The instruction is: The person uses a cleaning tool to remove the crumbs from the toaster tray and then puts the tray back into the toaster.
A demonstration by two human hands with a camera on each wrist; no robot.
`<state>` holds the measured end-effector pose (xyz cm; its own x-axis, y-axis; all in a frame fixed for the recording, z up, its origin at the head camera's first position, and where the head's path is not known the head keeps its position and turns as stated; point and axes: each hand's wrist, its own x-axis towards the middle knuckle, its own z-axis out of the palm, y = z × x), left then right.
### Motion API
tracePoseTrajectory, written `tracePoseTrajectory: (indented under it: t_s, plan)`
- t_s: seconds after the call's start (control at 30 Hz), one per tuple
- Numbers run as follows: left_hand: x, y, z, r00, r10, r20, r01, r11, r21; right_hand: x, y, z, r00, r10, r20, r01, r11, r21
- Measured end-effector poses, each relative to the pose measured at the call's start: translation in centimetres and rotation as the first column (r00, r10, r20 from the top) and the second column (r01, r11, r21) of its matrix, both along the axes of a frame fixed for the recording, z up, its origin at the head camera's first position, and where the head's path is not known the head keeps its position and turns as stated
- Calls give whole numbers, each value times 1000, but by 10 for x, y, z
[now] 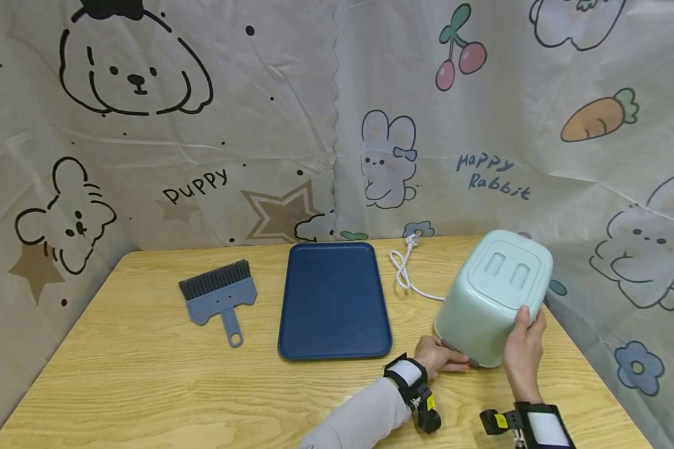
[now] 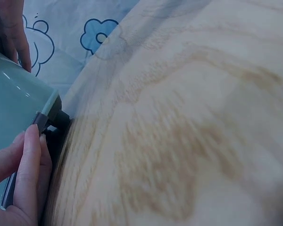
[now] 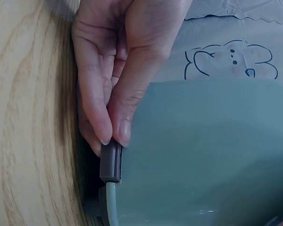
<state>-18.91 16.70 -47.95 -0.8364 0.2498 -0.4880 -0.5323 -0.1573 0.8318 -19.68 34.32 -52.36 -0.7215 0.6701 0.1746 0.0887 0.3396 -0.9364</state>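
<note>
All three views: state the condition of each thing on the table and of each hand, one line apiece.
Green appliance, unplugged; any tilt unclear
Dark strip, at the appliance's lower edge, pinched
White cord, looped
Plug, loose, in no socket
Blue tray, lying flat, rim up
Brush, lying flat, unheld
Left hand, pinching the strip
Right hand, touching the appliance's side

You face a light wood-grained surface [image 1: 146, 380], its back and sides closed in by pale, creased cloth [image 1: 292, 143] that forms the walls. To your left, the cloth carries a black-outlined puppy drawing [image 1: 137, 84], "PUPPY" lettering [image 1: 195, 186] and brownish stars [image 1: 36, 271]; toward your right, rabbits [image 1: 390, 181], cherries [image 1: 472, 58], a carrot [image 1: 592, 121] and a blue flower [image 1: 640, 368]. A wavy seam [image 1: 335, 93] divides the prints.
</note>
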Motion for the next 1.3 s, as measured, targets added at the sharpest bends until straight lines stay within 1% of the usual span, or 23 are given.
tracePoseTrajectory:
  t_s: [0.27,0.5,0.63,0.73,0.77,0.87,0.97,1.13,1.3]
  plan:
    - [3,-1,2,1000,-8,-10,8,1000,-18,-1,1,-2,1000,5,11,-5,1000,-2]
    - [2,1,2,1000,-2,6,2,1000,-26,-2,1,-1,999,31,-22,-31,1000,-2]
    - [2,2,2,1000,4,6,-4,1000,-22,-2,1,-1,999,38,-20,-38,999,3]
    - [3,1,2,1000,7,8,-7,1000,-17,0,0,1,999,43,-11,-43,999,3]
    - [3,1,2,1000,10,8,-10,1000,-14,2,-2,4,998,62,-14,-62,998,-5]
    - [5,1,3,1000,21,8,-21,1000,-13,4,-2,5,998,68,-11,-68,998,-7]
    - [6,2,3,999,37,9,-37,999,-4,4,-2,5,998,67,-7,-67,998,-6]
    - [6,2,4,999,40,11,-40,999,2,2,-1,4,999,47,-4,-47,999,5]
    - [6,2,5,999,51,16,-50,999,-15,1,-1,2,999,33,-4,-33,999,0]
